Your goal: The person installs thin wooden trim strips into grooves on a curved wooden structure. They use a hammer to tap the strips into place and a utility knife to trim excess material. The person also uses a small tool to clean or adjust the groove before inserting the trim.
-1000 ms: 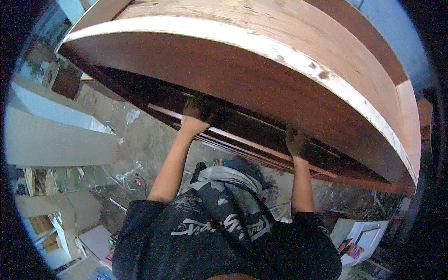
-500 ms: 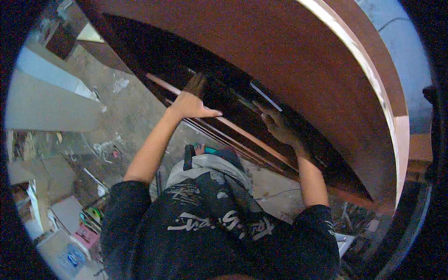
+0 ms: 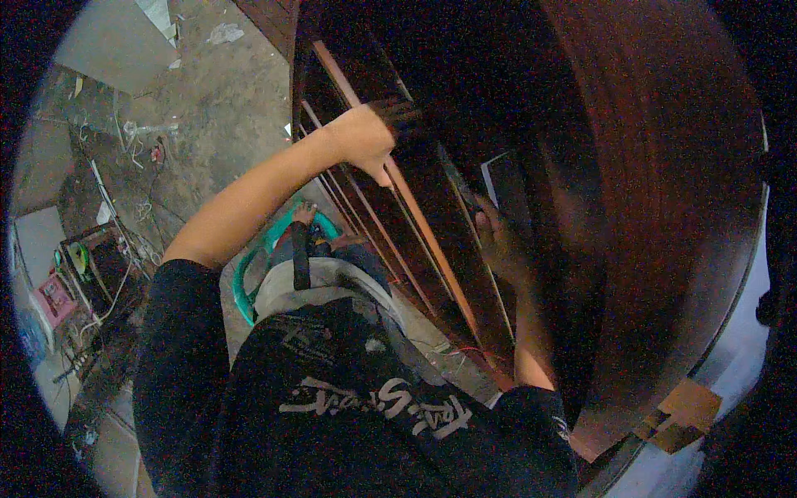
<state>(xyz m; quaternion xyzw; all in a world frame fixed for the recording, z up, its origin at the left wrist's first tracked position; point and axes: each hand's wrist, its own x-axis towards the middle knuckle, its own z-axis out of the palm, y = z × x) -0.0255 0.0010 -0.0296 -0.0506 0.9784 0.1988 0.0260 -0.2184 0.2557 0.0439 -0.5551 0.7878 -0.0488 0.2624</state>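
**Asker:** Wooden cabinet (image 3: pixel 664 191), where does it sit?

**Describer:** It fills the upper right of the view, a big dark red-brown piece with a broad curved panel, right up against the person. Long pale strips (image 3: pixel 432 241) run along its inner frame.

**Asker:** What are the hands doing?

**Describer:** The left hand (image 3: pixel 365 141) is closed around a frame edge near the top, arm stretched up from the lower left. The right hand (image 3: pixel 498 245) lies in deep shadow against the inner frame, just below a small pale rectangular piece (image 3: pixel 502 183); whether it is gripping, I cannot tell.

**Asker:** Is there room to move?

**Describer:** Little on the right, where the panel closes the view off. On the left lies open concrete floor (image 3: pixel 207 116), littered with scraps.

**Asker:** Anything in the way?

**Describer:** A green hoop (image 3: pixel 249 278) lies by the person's feet, beside the cabinet's lower edge. Boxes and tangled wires (image 3: pixel 87 270) crowd the floor's far left edge, well apart from both hands
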